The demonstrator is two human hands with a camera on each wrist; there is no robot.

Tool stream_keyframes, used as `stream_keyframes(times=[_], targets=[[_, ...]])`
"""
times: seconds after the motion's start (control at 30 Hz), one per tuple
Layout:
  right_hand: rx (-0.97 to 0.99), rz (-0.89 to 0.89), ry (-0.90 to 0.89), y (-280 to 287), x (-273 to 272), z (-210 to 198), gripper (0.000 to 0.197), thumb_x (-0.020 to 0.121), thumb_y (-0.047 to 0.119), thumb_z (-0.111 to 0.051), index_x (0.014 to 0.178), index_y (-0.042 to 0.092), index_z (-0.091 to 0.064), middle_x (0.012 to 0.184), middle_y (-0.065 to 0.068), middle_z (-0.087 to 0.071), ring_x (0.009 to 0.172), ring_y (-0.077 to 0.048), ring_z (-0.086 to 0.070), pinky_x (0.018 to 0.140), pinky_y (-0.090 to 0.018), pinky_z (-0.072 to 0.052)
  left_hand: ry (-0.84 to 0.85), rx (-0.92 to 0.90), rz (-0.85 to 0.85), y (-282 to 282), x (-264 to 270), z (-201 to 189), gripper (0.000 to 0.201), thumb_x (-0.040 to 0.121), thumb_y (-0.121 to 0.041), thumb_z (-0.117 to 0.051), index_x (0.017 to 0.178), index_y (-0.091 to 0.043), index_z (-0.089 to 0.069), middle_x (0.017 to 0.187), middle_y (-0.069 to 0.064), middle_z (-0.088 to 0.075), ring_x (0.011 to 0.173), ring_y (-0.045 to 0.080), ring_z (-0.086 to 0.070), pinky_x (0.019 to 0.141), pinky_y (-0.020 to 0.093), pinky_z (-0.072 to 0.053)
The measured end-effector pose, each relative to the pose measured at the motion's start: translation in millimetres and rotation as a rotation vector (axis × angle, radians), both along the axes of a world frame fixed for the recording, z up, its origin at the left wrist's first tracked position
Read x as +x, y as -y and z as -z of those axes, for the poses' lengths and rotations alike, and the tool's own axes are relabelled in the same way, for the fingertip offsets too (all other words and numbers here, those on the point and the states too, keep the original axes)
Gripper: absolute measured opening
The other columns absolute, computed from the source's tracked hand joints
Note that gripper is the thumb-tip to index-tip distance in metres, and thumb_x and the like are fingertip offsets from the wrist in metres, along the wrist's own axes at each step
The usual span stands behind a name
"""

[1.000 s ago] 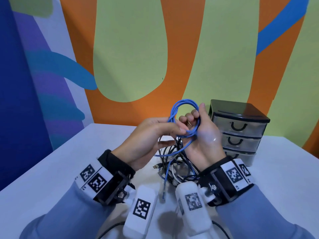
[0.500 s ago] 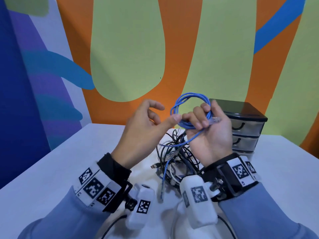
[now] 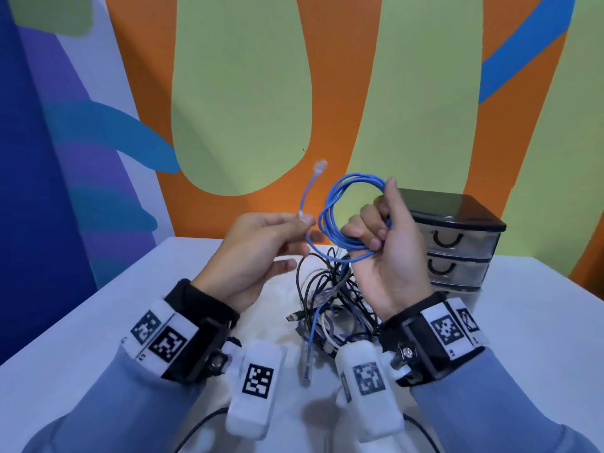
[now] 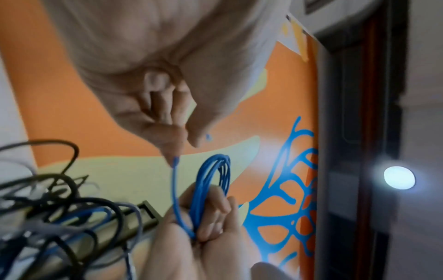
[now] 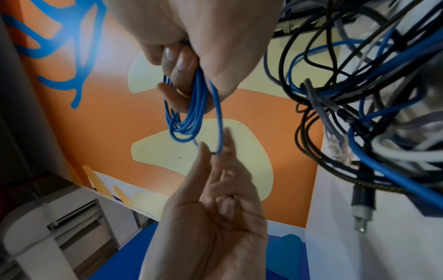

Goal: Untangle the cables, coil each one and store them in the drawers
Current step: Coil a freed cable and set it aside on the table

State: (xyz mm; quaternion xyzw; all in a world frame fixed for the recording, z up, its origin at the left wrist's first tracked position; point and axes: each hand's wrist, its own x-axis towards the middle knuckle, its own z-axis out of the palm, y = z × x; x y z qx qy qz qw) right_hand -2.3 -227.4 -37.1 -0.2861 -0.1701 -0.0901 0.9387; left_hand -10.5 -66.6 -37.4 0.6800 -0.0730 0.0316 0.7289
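Note:
My right hand (image 3: 379,237) grips a coil of thin blue cable (image 3: 346,204) held up above the table; the same coil (image 4: 213,185) (image 5: 189,106) shows in both wrist views. The cable's free tail runs left to my left hand (image 3: 302,220), which pinches it between thumb and forefinger. Its clear plug (image 3: 319,166) sticks up above that hand. Under both hands lies a tangle of black, blue and white cables (image 3: 330,299) on the white table (image 3: 108,322). A small chest of clear drawers with a black top (image 3: 457,246) stands behind my right hand, drawers shut.
A painted orange, green and blue wall (image 3: 242,93) rises right behind the table's far edge. A loose blue cable end with a plug (image 3: 307,371) points toward me between my wrists. A metal USB plug (image 5: 360,217) hangs at the tangle's edge.
My left hand has taken the cable's tail, pinched it and drawn it left, so the plug now stands up away from the coil. The right hand keeps the coil.

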Motion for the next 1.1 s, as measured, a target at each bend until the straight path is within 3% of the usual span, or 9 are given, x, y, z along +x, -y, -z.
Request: stream_keyframes(times=[0.13, 0.27, 0.37, 0.5, 0.67, 0.93, 1.0, 1.07, 1.1], targets=[[-0.065, -0.007, -0.023, 0, -1, 1, 0.043, 0.105, 0.036, -0.057, 0.070, 0.023, -0.035, 0.059, 0.005, -0.009, 0.044, -0.009, -0.013, 0.041, -0.018, -0.028, 0.013, -0.240, -0.008, -4, 3, 0, 0.015, 0.101, -0.008, -0.066, 0.111, -0.001, -0.074, 0.085, 0.005, -0.075, 0.061, 0.006, -0.052, 0.050, 0.013, -0.045], [-0.099, 0.082, -0.053, 6, 1, -1, 0.043, 0.105, 0.037, -0.059, 0.070, 0.021, -0.038, 0.057, 0.006, -0.011, 0.043, -0.008, -0.014, 0.040, -0.019, -0.025, 0.077, -0.310, 0.002, -4, 6, 3, 0.018, 0.101, -0.010, -0.066, 0.115, -0.003, -0.075, 0.094, 0.008, -0.075, 0.068, 0.007, -0.058, 0.062, 0.014, -0.053], [-0.099, 0.080, -0.055, 14, 1, -4, 0.043, 0.105, 0.040, -0.057, 0.070, 0.021, -0.041, 0.054, 0.007, -0.013, 0.042, -0.009, -0.014, 0.041, -0.019, -0.026, 0.138, -0.241, -0.015, -2, 6, 5, 0.018, 0.101, -0.012, -0.067, 0.116, -0.004, -0.075, 0.094, 0.008, -0.076, 0.070, 0.008, -0.061, 0.067, 0.017, -0.056], [-0.185, 0.013, -0.016, 14, -4, -6, 0.044, 0.105, 0.042, -0.054, 0.069, 0.020, -0.041, 0.052, 0.007, -0.014, 0.040, -0.008, -0.014, 0.041, -0.020, -0.027, 0.106, -0.214, -0.061, -2, 9, 8, 0.013, 0.100, -0.006, -0.069, 0.113, -0.004, -0.070, 0.087, 0.012, -0.075, 0.064, 0.012, -0.060, 0.063, 0.018, -0.056], [-0.231, -0.012, -0.002, 13, -7, -5, 0.046, 0.104, 0.041, -0.054, 0.068, 0.022, -0.033, 0.054, 0.007, -0.011, 0.039, -0.007, -0.010, 0.036, -0.020, -0.015, 0.145, 0.070, 0.056, -3, 8, 12, 0.012, 0.100, -0.004, -0.069, 0.110, -0.005, -0.076, 0.081, 0.011, -0.072, 0.063, 0.011, -0.060, 0.065, 0.019, -0.052], [-0.293, 0.095, -0.123, 7, 0, 3, 0.048, 0.105, 0.034, -0.058, 0.063, 0.023, -0.036, 0.057, 0.006, -0.014, 0.042, -0.009, -0.010, 0.039, -0.023, -0.013, 0.284, 0.108, 0.146, 1, 0, 7, 0.024, 0.102, 0.005, -0.057, 0.116, 0.000, -0.075, 0.106, 0.020, -0.079, 0.097, 0.021, -0.073, 0.091, 0.030, -0.059], [-0.342, 0.125, -0.120, 2, 0, 7, 0.035, 0.106, 0.022, -0.053, 0.071, 0.022, -0.052, 0.058, 0.007, -0.014, 0.044, -0.009, -0.011, 0.041, -0.023, -0.013, 0.267, 0.010, 0.149, 4, -3, 3, 0.032, 0.099, 0.005, -0.051, 0.125, -0.004, -0.067, 0.099, 0.024, -0.076, 0.095, 0.027, -0.072, 0.087, 0.035, -0.058], [-0.395, 0.166, -0.110, -3, -1, 9, 0.024, 0.107, 0.012, -0.047, 0.111, 0.009, -0.071, 0.055, 0.009, -0.018, 0.045, -0.008, -0.013, 0.044, -0.025, -0.011, 0.333, 0.027, 0.155, 6, -5, 1, 0.041, 0.095, -0.003, -0.057, 0.131, -0.021, -0.059, 0.093, 0.025, -0.072, 0.090, 0.036, -0.067, 0.087, 0.040, -0.054], [-0.405, 0.185, -0.116, -6, -1, 10, 0.031, 0.107, 0.011, -0.046, 0.130, -0.004, -0.060, 0.055, 0.009, -0.019, 0.046, -0.008, -0.014, 0.046, -0.027, -0.011, 0.395, 0.111, 0.135, 6, -7, 1, 0.041, 0.094, -0.008, -0.064, 0.129, -0.028, -0.058, 0.089, 0.023, -0.069, 0.087, 0.038, -0.064, 0.086, 0.039, -0.052]])
